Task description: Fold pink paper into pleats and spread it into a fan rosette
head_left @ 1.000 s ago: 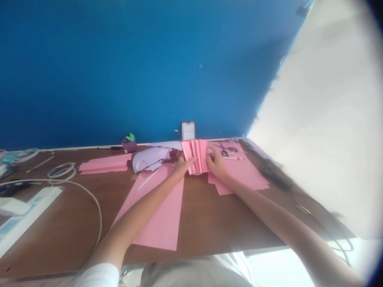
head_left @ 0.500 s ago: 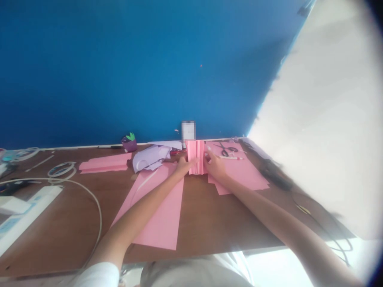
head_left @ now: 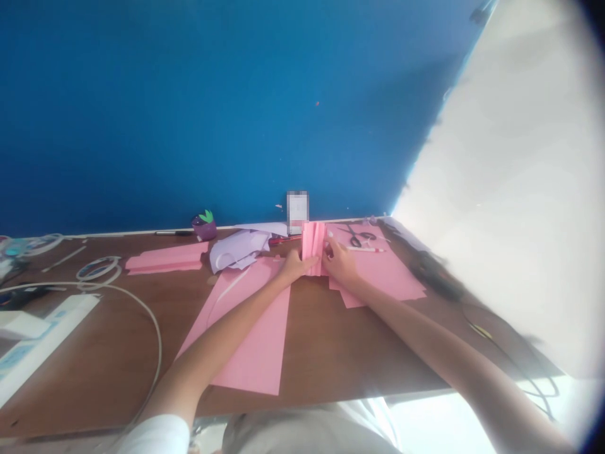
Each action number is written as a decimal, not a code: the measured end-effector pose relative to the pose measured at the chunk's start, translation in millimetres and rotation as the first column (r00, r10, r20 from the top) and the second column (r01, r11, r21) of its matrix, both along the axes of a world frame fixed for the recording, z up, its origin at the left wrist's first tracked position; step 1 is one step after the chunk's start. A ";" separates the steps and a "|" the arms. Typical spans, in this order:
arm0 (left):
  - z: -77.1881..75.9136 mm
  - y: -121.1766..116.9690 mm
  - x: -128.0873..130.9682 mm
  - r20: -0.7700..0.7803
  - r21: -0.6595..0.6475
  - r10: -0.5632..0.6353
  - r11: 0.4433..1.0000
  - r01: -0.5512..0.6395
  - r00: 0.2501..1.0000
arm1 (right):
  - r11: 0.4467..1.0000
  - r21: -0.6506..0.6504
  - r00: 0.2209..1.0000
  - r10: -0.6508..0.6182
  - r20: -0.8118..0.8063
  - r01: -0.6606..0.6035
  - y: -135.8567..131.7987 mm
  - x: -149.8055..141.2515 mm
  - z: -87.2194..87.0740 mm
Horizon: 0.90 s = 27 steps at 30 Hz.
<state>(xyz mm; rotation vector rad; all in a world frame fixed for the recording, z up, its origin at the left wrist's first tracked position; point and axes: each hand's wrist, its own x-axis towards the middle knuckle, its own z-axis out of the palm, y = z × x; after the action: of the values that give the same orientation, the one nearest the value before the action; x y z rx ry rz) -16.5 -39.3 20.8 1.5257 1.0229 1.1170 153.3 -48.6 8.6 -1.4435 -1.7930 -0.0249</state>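
Observation:
A pleated piece of pink paper (head_left: 312, 238) stands upright between my two hands, its folds running up and down. My left hand (head_left: 295, 266) grips its left side, the thumb lying across the front of the pleats. At the right edge, my right hand (head_left: 339, 260) pinches the paper with curled fingers. Below my left forearm lies a large flat pink sheet (head_left: 255, 353). More pink sheets (head_left: 387, 277) are under and beyond my right hand, with black-handled scissors (head_left: 360, 237) and a white-and-red pen (head_left: 368, 250) on them.
Crumpled lilac paper (head_left: 241, 249) lies left of my hands, near a purple pot with green leaves (head_left: 204, 226). Folded pink paper (head_left: 166, 258) is farther left. A white power strip (head_left: 47, 334) and a looping cable (head_left: 154, 321) occupy the table's left side. A blue wall (head_left: 212, 113) rises behind.
The pleated paper has been squeezed from a wider fan into a narrower stack. My left hand has moved slightly right, toward my right hand, which stays nearly in place.

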 end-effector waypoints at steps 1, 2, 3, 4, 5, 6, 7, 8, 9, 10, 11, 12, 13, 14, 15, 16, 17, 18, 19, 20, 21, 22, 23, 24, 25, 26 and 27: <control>0.6 -0.3 0.1 0.005 -0.020 0.015 1.000 -0.015 1.000 | 1.000 0.012 1.000 0.006 -0.015 -0.006 0.2 0.3 -0.5; 1.2 -0.6 0.2 0.011 -0.041 0.032 0.999 -0.031 0.999 | 1.000 0.028 0.999 0.016 -0.033 -0.015 0.4 0.7 -1.1; 1.7 -0.8 0.3 0.016 -0.059 0.049 0.997 -0.048 0.999 | 0.998 0.047 0.998 0.031 -0.052 -0.029 0.5 1.1 -1.8; 2.0 -0.9 0.4 0.018 -0.076 0.064 0.995 -0.062 0.998 | 0.997 0.069 0.996 0.048 -0.071 -0.043 0.5 1.5 -2.5; 2.2 -1.0 0.5 0.016 -0.087 0.077 0.993 -0.075 0.997 | 0.994 0.093 0.994 0.064 -0.090 -0.056 0.3 1.9 -3.3; 2.2 -0.8 0.6 0.009 -0.093 0.085 0.992 -0.084 0.996 | 0.991 0.117 0.991 0.080 -0.107 -0.068 0.0 2.4 -4.0; 2.0 -0.5 0.7 0.003 -0.093 0.091 0.992 -0.090 0.996 | 0.987 0.139 0.988 0.095 -0.122 -0.078 -0.6 2.8 -4.7; 1.7 0.1 0.8 -0.001 -0.088 0.092 0.992 -0.092 0.996 | 0.983 0.158 0.985 0.109 -0.136 -0.087 -1.3 3.1 -5.2; 1.2 0.9 1.0 -0.001 -0.081 0.092 0.992 -0.092 0.996 | 0.979 0.179 0.981 0.122 -0.148 -0.094 -2.2 3.4 -5.5; 0.6 1.8 1.1 0.001 -0.072 0.092 0.993 -0.091 0.996 | 0.975 0.196 0.978 0.136 -0.157 -0.104 -3.1 3.6 -5.5; -0.1 2.8 1.3 0.003 -0.064 0.091 0.994 -0.090 0.996 | 0.970 0.209 0.975 0.155 -0.160 -0.120 -3.9 3.6 -5.4; -0.9 3.8 1.5 0.005 -0.056 0.090 0.994 -0.089 0.996 | 0.965 0.219 0.971 0.179 -0.157 -0.143 -4.6 3.5 -5.1; -1.7 4.6 1.6 0.006 -0.051 0.087 0.995 -0.087 0.996 | 0.959 0.226 0.966 0.209 -0.149 -0.173 -4.9 3.3 -4.6; -2.6 5.3 1.8 0.008 -0.049 0.084 0.995 -0.083 0.996 | 0.950 0.229 0.960 0.246 -0.136 -0.212 -4.9 3.0 -4.1; -3.5 5.8 1.8 0.010 -0.050 0.080 0.996 -0.079 0.997 | 0.940 0.230 0.951 0.285 -0.121 -0.252 -4.7 2.6 -3.6; -4.3 6.1 1.8 0.012 -0.051 0.073 0.996 -0.073 0.997 | 0.929 0.231 0.941 0.320 -0.110 -0.289 -4.2 2.2 -3.1; -5.2 6.2 1.8 0.015 -0.050 0.065 0.997 -0.064 0.998 | 0.920 0.234 0.932 0.347 -0.106 -0.315 -3.5 1.7 -2.8; -5.9 6.2 1.7 0.016 -0.048 0.055 0.997 -0.054 0.998 | 0.914 0.238 0.926 0.362 -0.108 -0.330 -2.9 1.2 -2.6; -6.4 6.2 1.5 0.018 -0.045 0.045 0.998 -0.044 0.999 | 0.912 0.240 0.922 0.368 -0.116 -0.334 -2.3 0.7 -2.5; -6.8 6.2 1.3 0.019 -0.041 0.037 0.998 -0.036 0.999 | 0.912 0.239 0.921 0.369 -0.127 -0.332 -1.9 0.4 -2.5; -7.1 6.3 1.2 0.021 -0.037 0.029 0.999 -0.028 0.999 | 0.915 0.235 0.920 0.366 -0.138 -0.328 -1.7 0.0 -2.6; -7.1 6.4 1.1 0.022 -0.031 0.020 0.999 -0.020 1.000 | 0.919 0.226 0.920 0.361 -0.149 -0.324 -1.7 -0.2 -2.7; -7.1 6.7 1.1 0.020 -0.021 0.009 1.000 -0.008 1.000 | 0.923 0.212 0.920 0.357 -0.160 -0.321 -1.8 -0.3 -2.8; -7.0 7.2 1.2 0.016 -0.005 -0.011 1.000 0.012 1.000 | 0.926 0.197 0.919 0.355 -0.170 -0.321 -2.0 -0.2 -3.0; -7.0 7.8 1.4 0.012 0.015 -0.034 0.999 0.033 0.999 | 0.928 0.184 0.917 0.356 -0.179 -0.324 -2.1 -0.1 -3.3; -7.1 8.5 1.6 0.010 0.034 -0.052 0.998 0.051 0.999 | 0.929 0.177 0.915 0.357 -0.187 -0.326 -2.3 0.2 -3.8; -7.5 9.3 1.7 0.012 0.050 -0.063 0.997 0.062 0.998 | 0.929 0.173 0.914 0.356 -0.193 -0.326 -2.3 0.5 -4.4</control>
<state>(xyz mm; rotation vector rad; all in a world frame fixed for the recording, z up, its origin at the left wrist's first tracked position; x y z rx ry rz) -14.8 -30.1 13.3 1.5768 0.9378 1.1150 153.8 -50.9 4.2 -0.9783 -1.7960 0.1835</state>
